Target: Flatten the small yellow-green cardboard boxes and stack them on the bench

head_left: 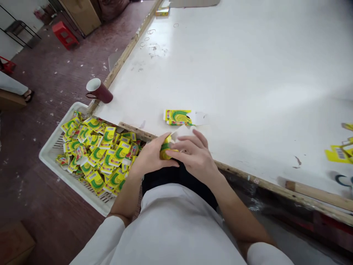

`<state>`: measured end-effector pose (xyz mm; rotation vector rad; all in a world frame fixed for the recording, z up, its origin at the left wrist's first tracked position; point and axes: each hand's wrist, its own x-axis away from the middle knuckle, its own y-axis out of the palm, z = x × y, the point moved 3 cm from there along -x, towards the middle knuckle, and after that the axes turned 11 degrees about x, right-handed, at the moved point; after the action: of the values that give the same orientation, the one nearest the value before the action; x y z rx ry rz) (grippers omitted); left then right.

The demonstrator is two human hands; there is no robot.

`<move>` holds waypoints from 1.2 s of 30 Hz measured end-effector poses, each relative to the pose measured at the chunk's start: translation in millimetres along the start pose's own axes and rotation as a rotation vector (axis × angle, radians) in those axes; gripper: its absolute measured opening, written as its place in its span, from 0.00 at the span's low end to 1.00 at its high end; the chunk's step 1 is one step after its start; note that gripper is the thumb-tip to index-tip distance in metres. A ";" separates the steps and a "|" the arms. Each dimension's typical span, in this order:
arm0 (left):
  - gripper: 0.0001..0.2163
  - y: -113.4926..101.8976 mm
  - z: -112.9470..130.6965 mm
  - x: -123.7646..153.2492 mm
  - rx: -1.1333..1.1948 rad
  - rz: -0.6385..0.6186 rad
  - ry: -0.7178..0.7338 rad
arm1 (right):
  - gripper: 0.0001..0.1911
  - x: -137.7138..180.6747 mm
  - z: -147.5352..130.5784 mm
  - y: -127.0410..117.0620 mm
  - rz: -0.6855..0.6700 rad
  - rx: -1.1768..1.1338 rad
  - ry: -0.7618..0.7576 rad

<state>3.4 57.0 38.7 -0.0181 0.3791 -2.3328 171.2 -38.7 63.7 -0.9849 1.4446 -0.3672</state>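
Observation:
My left hand [150,157] and my right hand [196,154] meet at the table's near edge, both closed around a small yellow-green box [165,149]. The left hand cups it from below and the right hand's fingers press on it from above. Just beyond them a flat unfolded yellow-green carton [178,117] lies on the white table [234,73]. To the left, beside the table, a white basket [52,151] is heaped with several folded yellow-green boxes [99,154].
A dark red mug [99,92] lies on its side at the table's left edge. More yellow cartons [340,152] lie at the right edge. A small yellow box [162,12] sits far back. A red stool [64,35] stands on the floor; another person's sandalled foot [28,96] shows at left.

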 end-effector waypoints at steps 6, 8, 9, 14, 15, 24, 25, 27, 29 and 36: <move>0.34 31.6 -1.7 4.0 -0.085 0.181 0.100 | 0.35 11.0 8.4 15.6 0.051 -0.527 0.580; 0.35 38.4 -1.8 5.4 -0.139 0.208 0.235 | 0.31 14.8 4.6 30.9 -0.077 -0.863 0.761; 0.35 40.9 -1.4 5.8 -0.165 0.218 0.300 | 0.30 15.6 1.8 37.2 -0.125 -1.004 0.831; 0.28 42.4 -0.4 4.5 -0.198 0.212 0.418 | 0.28 14.4 -1.5 50.1 -0.275 -1.233 0.916; 0.27 40.5 -0.8 3.9 -0.203 0.212 0.406 | 0.31 15.6 0.0 51.0 -0.294 -1.224 0.903; 0.22 41.6 -24.3 -6.8 -0.167 0.150 0.279 | 0.34 17.4 -8.6 42.0 -0.203 -0.509 0.395; 0.24 42.9 -25.4 -7.1 -0.173 0.184 0.279 | 0.31 16.2 -7.0 41.2 -0.180 -0.477 0.390; 0.29 44.2 -26.5 -6.2 -0.194 0.234 0.228 | 0.30 14.9 1.0 39.6 -0.116 -0.452 0.444; 0.30 43.1 -25.8 -3.5 -0.216 0.246 0.158 | 0.29 15.3 10.2 37.9 -0.066 -0.436 0.494; 0.26 16.9 -16.4 4.4 -0.224 0.254 0.144 | 0.20 21.3 27.6 27.7 -0.269 -0.401 0.306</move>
<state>9.9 47.0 18.0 0.0847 0.6735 -2.0377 190.6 -29.1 24.8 -1.5066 1.7044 -0.4485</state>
